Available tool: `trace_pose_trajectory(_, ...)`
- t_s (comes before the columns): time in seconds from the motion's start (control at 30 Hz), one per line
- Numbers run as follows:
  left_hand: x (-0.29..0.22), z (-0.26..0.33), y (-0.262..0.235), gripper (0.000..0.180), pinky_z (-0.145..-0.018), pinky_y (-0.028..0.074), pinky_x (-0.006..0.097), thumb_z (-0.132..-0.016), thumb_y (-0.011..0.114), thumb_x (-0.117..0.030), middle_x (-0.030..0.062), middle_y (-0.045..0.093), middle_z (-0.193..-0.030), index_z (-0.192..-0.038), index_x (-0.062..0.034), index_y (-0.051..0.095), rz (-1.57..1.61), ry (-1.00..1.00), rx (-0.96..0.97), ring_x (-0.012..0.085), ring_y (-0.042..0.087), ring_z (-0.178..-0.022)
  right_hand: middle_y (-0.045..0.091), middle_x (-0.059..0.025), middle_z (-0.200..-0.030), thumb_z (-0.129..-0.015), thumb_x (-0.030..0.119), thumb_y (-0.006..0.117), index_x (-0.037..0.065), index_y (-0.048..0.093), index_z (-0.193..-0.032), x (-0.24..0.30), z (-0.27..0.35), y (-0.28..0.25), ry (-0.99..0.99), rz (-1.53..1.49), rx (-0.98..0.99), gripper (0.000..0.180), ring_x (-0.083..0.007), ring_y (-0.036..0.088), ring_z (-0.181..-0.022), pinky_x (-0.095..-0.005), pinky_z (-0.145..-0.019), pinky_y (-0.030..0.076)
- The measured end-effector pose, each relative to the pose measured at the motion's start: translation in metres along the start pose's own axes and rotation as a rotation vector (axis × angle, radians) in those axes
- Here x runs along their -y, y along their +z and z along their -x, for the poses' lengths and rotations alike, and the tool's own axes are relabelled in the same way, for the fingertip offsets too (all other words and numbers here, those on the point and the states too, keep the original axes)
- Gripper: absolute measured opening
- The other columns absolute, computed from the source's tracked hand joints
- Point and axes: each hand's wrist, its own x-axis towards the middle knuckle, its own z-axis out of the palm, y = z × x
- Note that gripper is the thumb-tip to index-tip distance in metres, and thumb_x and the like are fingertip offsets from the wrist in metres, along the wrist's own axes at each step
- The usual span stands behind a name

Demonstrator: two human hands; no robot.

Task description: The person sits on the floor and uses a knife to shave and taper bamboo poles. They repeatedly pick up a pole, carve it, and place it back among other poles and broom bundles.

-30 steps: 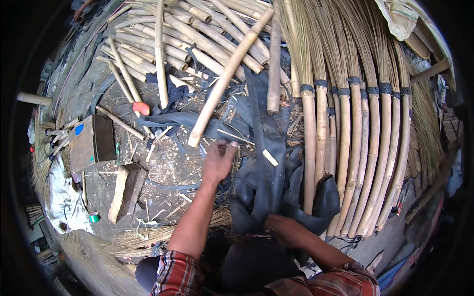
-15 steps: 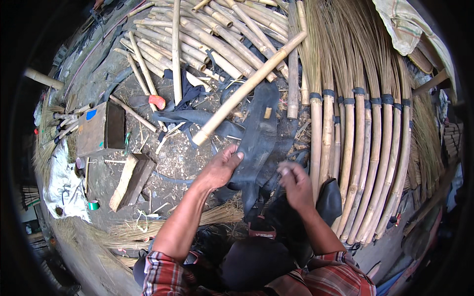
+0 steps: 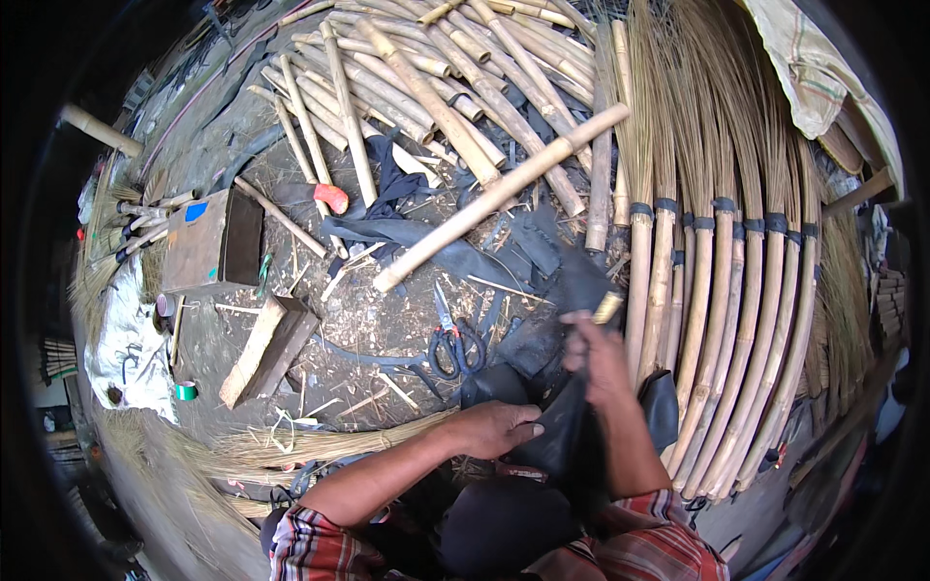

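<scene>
My left hand [image 3: 499, 429] is low in the middle, thumb and fingers closed on the edge of a black rubber sheet [image 3: 557, 426]. To its right, my right hand [image 3: 599, 360] is smeared by motion. Its fingers look closed on the dark rubber, which spreads blurred beyond them. A short yellowish bamboo piece [image 3: 607, 308] shows on the rubber just past the right fingertips. Scissors [image 3: 453, 339] with dark handles lie on the littered ground beyond my left hand, blades slightly apart. A long bamboo pole [image 3: 504, 198] slants across the ground farther off.
Brooms with bamboo handles [image 3: 712, 320] line the right side. Cut bamboo poles [image 3: 417, 87] are heaped at the back. At left are a brown box [image 3: 213, 242], a wooden block [image 3: 269, 351] and a green tape roll [image 3: 186, 390]. Loose bristles [image 3: 320, 445] lie near my left forearm.
The rubber sheet has shifted from the middle toward the right and nearer me, uncovering the scissors. My left hand has come closer and rightward, onto the rubber. My right hand has moved slightly right.
</scene>
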Motion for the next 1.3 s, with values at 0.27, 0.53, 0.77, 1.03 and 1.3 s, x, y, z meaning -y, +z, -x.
trace_pose_trajectory(0.27, 0.059, -0.012, -0.082, 0.041, -0.103, 0.049, 0.046, -0.100, 0.068, -0.034, 0.0237, 0.063, -0.125, -0.126, -0.0032, 0.063, -0.164, -0.144, -0.984, 0.0396, 0.061, -0.120, 0.057, 0.0012, -0.070, -0.107, 0.035, 0.058, 0.001, 0.068, -0.104, 0.110, 0.097, -0.077, -1.055, 0.027, -0.577, 0.035, -0.0047, 0.047, -0.059, -0.0194, -0.053, 0.032)
trace_pose_trajectory(0.53, 0.127, -0.041, -0.128, 0.089, -0.122, 0.030, 0.051, -0.087, 0.080, -0.040, 0.0166, 0.044, -0.152, -0.157, -0.0092, 0.035, -0.634, -0.422, -1.002, 0.0377, 0.039, -0.144, 0.071, -0.0194, -0.112, -0.108, 0.035, 0.054, -0.007, 0.061, -0.127, 0.121, 0.143, -0.088, -1.732, 0.128, -1.052, 0.047, -0.0281, 0.071, -0.099, -0.0398, -0.089, 0.061)
trace_pose_trajectory(0.77, 0.139, -0.056, -0.151, 0.050, -0.110, 0.038, 0.052, -0.085, 0.079, -0.025, 0.0152, 0.058, -0.128, -0.129, -0.0120, 0.056, -0.655, -0.464, -0.748, 0.0352, 0.053, -0.125, 0.072, -0.0165, -0.117, -0.108, 0.027, 0.059, -0.004, 0.069, -0.124, 0.119, 0.089, -0.097, -0.985, 0.712, -0.830, 0.036, -0.0221, 0.066, -0.110, -0.0366, -0.098, 0.050)
trace_pose_trajectory(1.03, 0.137, 0.007, -0.143, 0.042, -0.089, 0.052, 0.045, -0.085, 0.077, -0.017, 0.0164, 0.070, -0.106, -0.121, -0.0111, 0.056, -0.211, -0.273, -0.673, 0.0384, 0.068, -0.102, 0.073, -0.0237, -0.099, -0.098, 0.036, 0.070, 0.002, 0.071, -0.113, 0.079, 0.051, -0.069, -0.535, 1.282, -0.633, 0.037, -0.0440, 0.070, -0.093, -0.0459, -0.083, 0.055)
trace_pose_trajectory(1.3, 0.129, 0.035, -0.118, 0.032, -0.072, 0.052, 0.030, -0.095, 0.069, -0.031, 0.0017, 0.065, -0.084, -0.111, -0.0032, 0.066, 0.264, -0.388, -0.485, 0.0116, 0.060, -0.073, 0.070, -0.0226, -0.114, -0.097, 0.032, 0.069, 0.002, 0.067, -0.118, -0.019, -0.002, 0.011, -0.608, 1.126, 0.051, 0.037, -0.0430, 0.069, -0.102, -0.0481, -0.088, 0.055)
